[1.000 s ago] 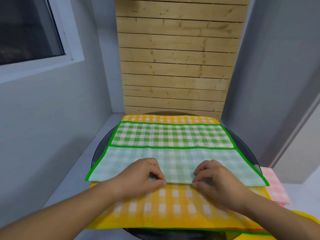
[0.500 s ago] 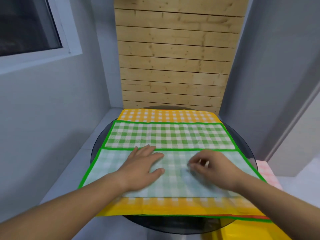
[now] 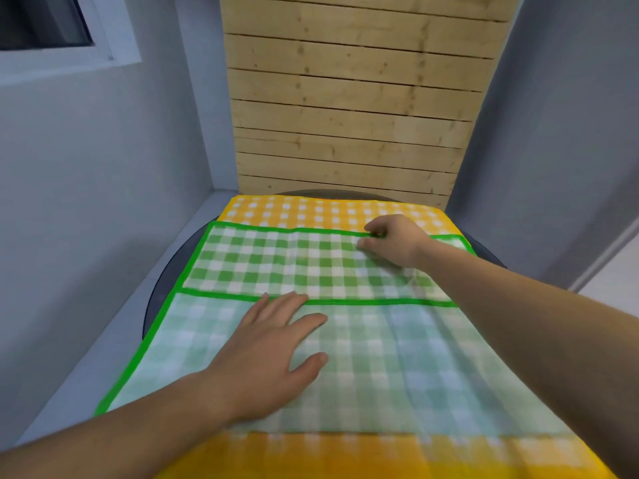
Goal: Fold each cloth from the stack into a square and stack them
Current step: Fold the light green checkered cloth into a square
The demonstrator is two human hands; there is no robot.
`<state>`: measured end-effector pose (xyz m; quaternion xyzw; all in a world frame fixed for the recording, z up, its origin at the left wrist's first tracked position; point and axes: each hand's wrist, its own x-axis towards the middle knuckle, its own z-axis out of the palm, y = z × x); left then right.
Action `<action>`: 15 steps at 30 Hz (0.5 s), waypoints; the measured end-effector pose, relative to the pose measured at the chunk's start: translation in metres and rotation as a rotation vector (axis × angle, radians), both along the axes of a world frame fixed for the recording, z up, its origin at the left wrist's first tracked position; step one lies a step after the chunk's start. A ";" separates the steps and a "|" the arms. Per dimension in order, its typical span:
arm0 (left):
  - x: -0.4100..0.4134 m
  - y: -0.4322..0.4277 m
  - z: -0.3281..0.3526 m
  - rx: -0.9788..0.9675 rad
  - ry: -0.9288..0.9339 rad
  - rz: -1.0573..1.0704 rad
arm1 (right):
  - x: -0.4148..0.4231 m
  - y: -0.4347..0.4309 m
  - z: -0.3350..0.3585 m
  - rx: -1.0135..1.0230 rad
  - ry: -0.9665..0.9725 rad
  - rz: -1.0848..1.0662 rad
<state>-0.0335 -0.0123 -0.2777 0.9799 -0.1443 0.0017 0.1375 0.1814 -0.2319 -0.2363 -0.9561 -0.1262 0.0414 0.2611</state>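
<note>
Nearest, the yellow cloth (image 3: pixel 345 454) lies spread on the round table (image 3: pixel 162 288), with the green cloth (image 3: pixel 276 261) on top of it, its near part turned over and showing the pale underside. The left hand (image 3: pixel 273 354) presses flat on that pale flap, fingers straight and spread. Farther off, the right hand (image 3: pixel 394 242) curls its fingers on the green cloth's far hem, pinching it, before the plank wall (image 3: pixel 345 98).

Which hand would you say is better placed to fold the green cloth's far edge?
Right hand, probably: it pinches the far edge of the green cloth; the left hand lies flat on the near flap.
</note>
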 end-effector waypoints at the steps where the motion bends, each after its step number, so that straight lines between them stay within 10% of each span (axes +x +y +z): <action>1: 0.000 0.000 0.000 -0.006 0.000 -0.001 | 0.004 0.000 -0.003 -0.002 -0.012 -0.002; 15: -0.004 0.000 0.005 -0.039 -0.048 -0.013 | -0.030 -0.009 0.051 0.113 -0.255 0.054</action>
